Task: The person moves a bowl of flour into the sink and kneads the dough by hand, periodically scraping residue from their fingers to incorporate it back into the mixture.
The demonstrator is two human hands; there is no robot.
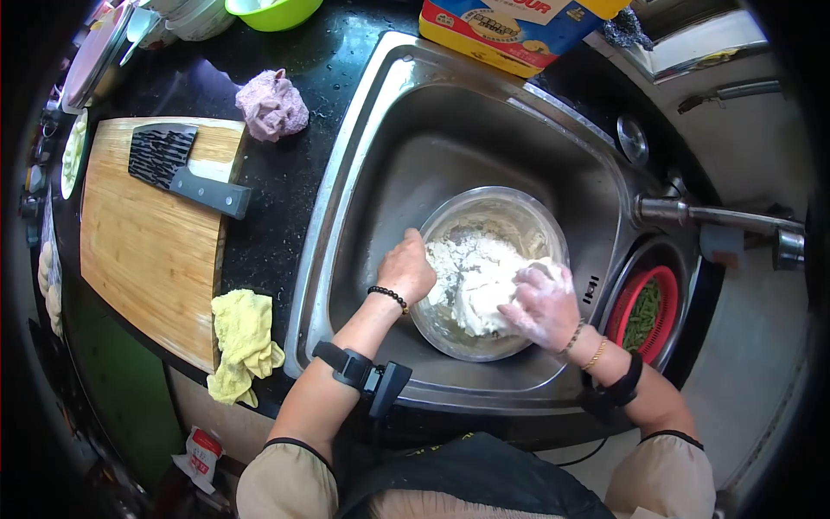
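Observation:
A round metal bowl (484, 348) stands in the sink, with white floury dough (481, 298) and loose flour inside. On the bowl's left rim rests my left hand (407, 266), its fingers closed over the edge. My right hand (545, 303), coated in flour, lies on the right side of the dough with its fingers bent into it. The dough looks lumpy, and dry flour lies at its upper left.
The steel sink (346, 173) surrounds the bowl; a faucet (718, 216) and a red basket of green pieces (616, 320) are at right. Left are a cutting board (138, 259), cleaver (212, 190), yellow cloth (245, 342) and purple cloth (272, 105). A flour box (510, 39) stands behind.

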